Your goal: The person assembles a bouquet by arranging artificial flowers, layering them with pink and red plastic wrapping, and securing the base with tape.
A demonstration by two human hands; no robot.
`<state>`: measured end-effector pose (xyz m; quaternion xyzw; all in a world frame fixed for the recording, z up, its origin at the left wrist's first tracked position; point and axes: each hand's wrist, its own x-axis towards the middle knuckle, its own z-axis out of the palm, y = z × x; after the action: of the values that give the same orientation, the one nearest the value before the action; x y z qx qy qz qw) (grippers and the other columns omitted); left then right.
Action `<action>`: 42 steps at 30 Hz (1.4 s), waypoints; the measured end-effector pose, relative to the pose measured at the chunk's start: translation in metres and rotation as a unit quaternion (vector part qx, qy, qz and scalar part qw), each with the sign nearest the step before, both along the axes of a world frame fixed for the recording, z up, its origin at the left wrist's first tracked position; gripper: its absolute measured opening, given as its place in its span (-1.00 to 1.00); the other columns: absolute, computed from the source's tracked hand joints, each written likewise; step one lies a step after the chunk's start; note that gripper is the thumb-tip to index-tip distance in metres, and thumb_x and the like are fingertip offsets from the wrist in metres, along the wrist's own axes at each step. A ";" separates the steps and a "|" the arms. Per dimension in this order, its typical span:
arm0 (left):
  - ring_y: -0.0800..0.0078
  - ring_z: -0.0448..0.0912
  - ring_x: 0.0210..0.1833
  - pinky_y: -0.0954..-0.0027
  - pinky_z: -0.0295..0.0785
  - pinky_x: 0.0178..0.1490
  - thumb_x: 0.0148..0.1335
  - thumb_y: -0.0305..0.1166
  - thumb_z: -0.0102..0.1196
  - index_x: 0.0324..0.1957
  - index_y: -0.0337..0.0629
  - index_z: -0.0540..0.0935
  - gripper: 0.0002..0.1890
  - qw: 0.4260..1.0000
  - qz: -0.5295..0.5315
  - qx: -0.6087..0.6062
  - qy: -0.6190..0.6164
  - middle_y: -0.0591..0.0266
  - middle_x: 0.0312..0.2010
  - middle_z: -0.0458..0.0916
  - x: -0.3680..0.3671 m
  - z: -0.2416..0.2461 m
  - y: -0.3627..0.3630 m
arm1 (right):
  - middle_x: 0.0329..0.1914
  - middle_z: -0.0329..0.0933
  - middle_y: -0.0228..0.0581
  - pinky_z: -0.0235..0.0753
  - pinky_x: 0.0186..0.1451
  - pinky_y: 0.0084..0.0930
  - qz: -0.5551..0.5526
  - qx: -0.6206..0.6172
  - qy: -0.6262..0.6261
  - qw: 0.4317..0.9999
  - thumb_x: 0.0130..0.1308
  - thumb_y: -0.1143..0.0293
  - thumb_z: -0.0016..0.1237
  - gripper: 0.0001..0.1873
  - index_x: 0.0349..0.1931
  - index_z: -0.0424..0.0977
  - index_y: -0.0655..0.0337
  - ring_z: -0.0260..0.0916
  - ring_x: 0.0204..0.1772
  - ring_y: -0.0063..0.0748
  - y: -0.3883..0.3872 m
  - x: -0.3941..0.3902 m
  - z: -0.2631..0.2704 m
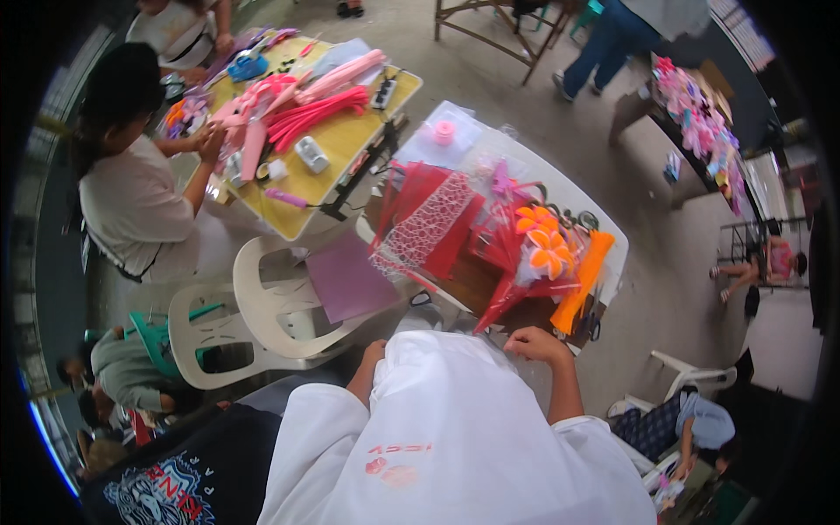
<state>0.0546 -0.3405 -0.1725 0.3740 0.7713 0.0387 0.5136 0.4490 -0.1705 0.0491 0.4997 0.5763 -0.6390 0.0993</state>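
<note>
My right hand (539,344), its fingers loosely curled, is just off the near edge of the white table (607,239); nothing shows in it. My left hand (375,353) hangs beside my white shirt, and its fingers are mostly hidden. On the table, orange and white artificial flowers (550,251) lie in red wrapping sheets (438,252) with white netting (426,223). A bundle of orange pipe cleaners (583,282) lies to their right, with scissors (595,327) at the edge. A pink ribbon roll (443,132) sits on clear plastic at the far end.
White plastic chairs (252,275) stand at the left, one bearing a purple sheet (351,274). Beyond is a yellow table (315,213) with pink pipe cleaners (315,118) and a glue gun (287,197), where a person (141,197) sits. Another person in dark clothing is close at lower left.
</note>
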 end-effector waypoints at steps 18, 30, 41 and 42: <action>0.60 0.47 -0.51 0.47 0.38 -0.42 0.11 -0.22 0.25 -0.41 -0.21 0.69 -0.76 0.989 -0.124 -0.038 -0.071 0.33 -0.57 0.57 -0.078 0.080 0.086 | -0.42 0.55 -0.28 0.44 -0.49 -0.45 -0.415 -0.073 -0.129 0.898 0.26 0.38 -0.08 -0.84 -0.28 0.55 0.21 0.45 -0.49 -0.44 -0.213 0.131 -0.199; 0.59 0.48 -0.48 0.53 0.46 -0.30 0.19 -0.15 0.21 -0.17 -0.14 0.72 -0.70 0.881 -0.425 -0.190 -0.083 0.42 -0.52 0.59 -0.078 0.200 0.163 | -0.43 0.56 -0.25 0.54 -0.38 -0.39 -0.505 -0.052 -0.101 0.856 0.24 0.40 -0.02 -0.87 -0.29 0.53 0.24 0.50 -0.46 -0.39 -0.234 0.187 -0.176; 0.59 0.36 -0.53 0.56 0.22 -0.45 0.19 -0.51 0.08 -0.40 -0.29 0.60 -0.92 0.837 -0.148 -0.383 -0.361 0.32 -0.55 0.49 0.060 0.129 0.057 | -0.35 0.59 -0.28 0.50 -0.19 -0.46 -0.412 0.017 -0.046 0.910 0.23 0.34 0.05 -0.83 -0.27 0.57 0.24 0.49 -0.30 -0.46 -0.247 0.165 -0.218; 0.58 0.35 -0.53 0.56 0.22 -0.45 0.17 -0.54 0.08 -0.44 -0.29 0.59 -0.93 0.847 -0.144 -0.380 -0.342 0.31 -0.56 0.49 0.061 0.134 0.055 | -0.33 0.60 -0.27 0.50 -0.17 -0.46 -0.425 -0.006 -0.057 0.904 0.22 0.34 0.06 -0.82 -0.26 0.58 0.24 0.49 -0.28 -0.45 -0.251 0.166 -0.222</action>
<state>0.1161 -0.2853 -0.0383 0.2192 0.4388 -0.2064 0.8466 0.6148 -0.4211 -0.1726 0.7321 0.2991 -0.5944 -0.1456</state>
